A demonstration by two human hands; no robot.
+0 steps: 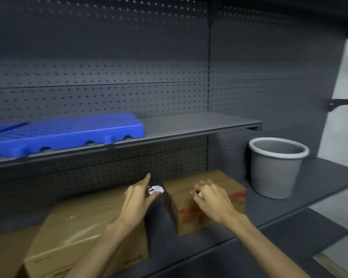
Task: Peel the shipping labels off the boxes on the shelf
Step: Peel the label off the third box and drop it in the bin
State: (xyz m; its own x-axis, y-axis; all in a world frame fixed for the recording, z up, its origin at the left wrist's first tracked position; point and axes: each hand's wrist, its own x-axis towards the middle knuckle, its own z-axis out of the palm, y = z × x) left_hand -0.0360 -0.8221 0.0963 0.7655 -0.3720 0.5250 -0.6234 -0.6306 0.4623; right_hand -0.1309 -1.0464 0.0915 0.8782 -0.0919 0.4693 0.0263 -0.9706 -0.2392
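Dark pegboard shelf [289, 209]: left hand [137, 199] pinches a crumpled label [156, 190]; right hand [211, 199] pinches a remnant on the small box [205, 199] near the shelf's right end. Thin paper may tear, leaving scraps stuck.

Lower shelf [239, 243]: a large box [84, 227] at left, a smaller box [189, 205] to its right with a gap between them, and a bin [275, 169] further right, apart from the smaller box. The left hand [138, 197] holds a crumpled label [155, 190] above that gap; the right hand [211, 199] rests on the smaller box. Upper shelf [199, 125]: a slotted tray [68, 133] at left. A pegboard panel [109, 87] stands behind both shelves.
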